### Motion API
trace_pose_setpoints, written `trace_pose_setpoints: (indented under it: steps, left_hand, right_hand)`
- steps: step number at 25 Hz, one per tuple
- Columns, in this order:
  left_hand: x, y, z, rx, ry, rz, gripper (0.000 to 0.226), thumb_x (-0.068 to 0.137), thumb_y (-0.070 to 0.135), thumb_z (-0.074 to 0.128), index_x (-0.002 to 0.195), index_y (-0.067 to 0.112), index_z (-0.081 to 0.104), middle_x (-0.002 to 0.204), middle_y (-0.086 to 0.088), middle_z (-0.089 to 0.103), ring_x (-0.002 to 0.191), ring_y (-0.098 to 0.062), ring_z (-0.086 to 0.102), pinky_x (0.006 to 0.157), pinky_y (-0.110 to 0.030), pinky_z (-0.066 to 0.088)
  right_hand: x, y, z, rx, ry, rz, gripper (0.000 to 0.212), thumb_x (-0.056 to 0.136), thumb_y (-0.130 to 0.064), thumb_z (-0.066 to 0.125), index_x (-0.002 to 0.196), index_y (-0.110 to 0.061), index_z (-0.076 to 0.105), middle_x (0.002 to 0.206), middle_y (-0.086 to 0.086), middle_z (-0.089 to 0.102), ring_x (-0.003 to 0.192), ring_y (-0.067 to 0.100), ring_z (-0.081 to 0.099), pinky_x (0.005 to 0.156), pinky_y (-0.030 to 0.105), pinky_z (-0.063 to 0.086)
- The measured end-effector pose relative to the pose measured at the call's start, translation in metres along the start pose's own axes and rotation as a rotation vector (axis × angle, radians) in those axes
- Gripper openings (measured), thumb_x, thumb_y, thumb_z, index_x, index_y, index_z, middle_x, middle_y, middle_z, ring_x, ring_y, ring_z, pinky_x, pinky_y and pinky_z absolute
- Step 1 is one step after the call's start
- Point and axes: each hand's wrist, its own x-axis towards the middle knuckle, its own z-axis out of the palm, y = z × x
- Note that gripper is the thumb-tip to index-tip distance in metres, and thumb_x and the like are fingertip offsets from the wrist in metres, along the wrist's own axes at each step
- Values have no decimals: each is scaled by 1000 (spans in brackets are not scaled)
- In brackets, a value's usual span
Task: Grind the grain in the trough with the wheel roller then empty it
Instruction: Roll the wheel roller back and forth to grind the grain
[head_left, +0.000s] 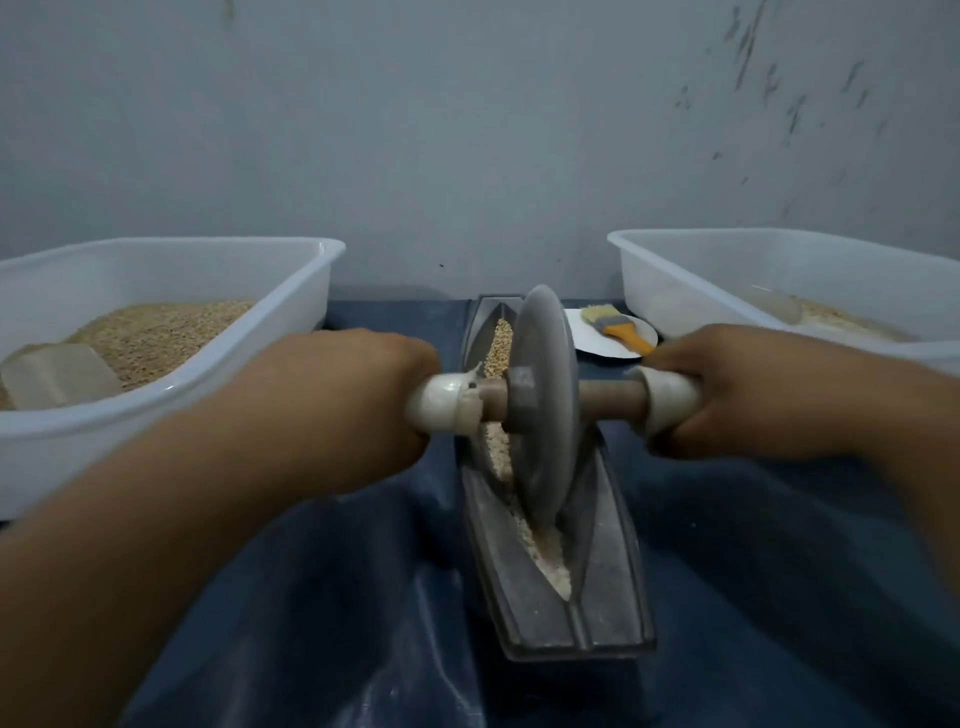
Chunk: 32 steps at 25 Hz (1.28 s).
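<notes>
With my left hand (358, 395) and right hand (737, 395) each gripping the grey stone wheel roller (545, 410), I judge grinding half done: the tan grain (501, 343) at the far end of the long grey trough (602, 587) looks whole, nothing emptied.

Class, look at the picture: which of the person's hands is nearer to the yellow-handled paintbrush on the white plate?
Right. The right hand, gripping the roller's white handle end, sits just in front of the yellow-handled paintbrush. The left hand grips the opposite end, across the grey wheel.
</notes>
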Motion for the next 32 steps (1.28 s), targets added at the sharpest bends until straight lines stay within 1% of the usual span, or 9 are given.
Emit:
trace_pose_setpoints:
  steps: [3,5,9,12,15,19,23,28,32]
  left_hand:
    - [17,5,19,111,204,-27,11,84,32,57,90,27,49,77,8,51,74,-18,54,65,-31,42]
    - [21,1,21,81,177,-30,11,85,31,57,88,27,47,76,8,51,74,-17,54,67,-31,43]
    - [-3,-10,-7,-140,-211,54,23,64,45,66,84,42,55,72,15,63,63,-2,60,61,-26,51]
    - [-17,-13,-24,-216,-354,105,45,47,64,54,91,55,52,80,32,61,65,7,61,52,-20,47]
    - [-5,-5,-6,-100,-163,48,25,62,48,62,84,41,53,70,12,61,61,-4,59,56,-25,46]
    - [19,3,20,107,194,-34,16,85,32,57,85,29,41,78,8,51,70,-16,48,62,-30,35]
    - [17,-4,13,-17,-6,-36,13,81,28,60,81,30,47,81,8,59,74,-12,56,67,-29,44]
    - [-14,-13,-25,-234,-360,114,32,56,55,61,87,52,53,78,27,63,63,4,61,56,-26,50]
    - [1,-2,0,-65,-70,15,16,72,39,65,82,37,53,70,10,59,63,-4,56,58,-27,43]
  right_hand:
    - [20,1,25,-34,244,35,18,80,-37,70,93,-30,59,89,-6,66,83,20,61,72,34,51]
    - [18,4,21,-40,204,7,17,80,-37,70,92,-32,59,88,-7,66,82,18,61,72,35,52]
    - [-16,5,-17,-3,-150,-46,41,54,-61,67,92,-48,61,80,-21,65,68,-1,62,59,28,51]
    - [-32,1,-29,-17,-166,-122,53,48,-70,61,97,-51,60,79,-24,66,64,-3,63,55,26,52]
    - [-15,-4,-13,-33,-78,-45,41,52,-62,64,90,-48,61,74,-18,66,63,2,62,56,28,52]
    - [20,-5,25,-115,277,65,20,81,-43,65,99,-34,59,93,-7,67,86,21,63,67,30,46]
    - [8,0,4,-87,56,36,19,70,-48,69,82,-38,58,77,-11,66,69,7,61,61,30,49]
    - [-34,-1,-29,-51,-174,-44,61,39,-74,60,97,-55,59,75,-27,65,62,-5,63,58,30,57]
    - [-7,-7,-6,-39,-5,19,38,55,-59,68,88,-41,62,75,-14,66,65,6,62,60,32,52]
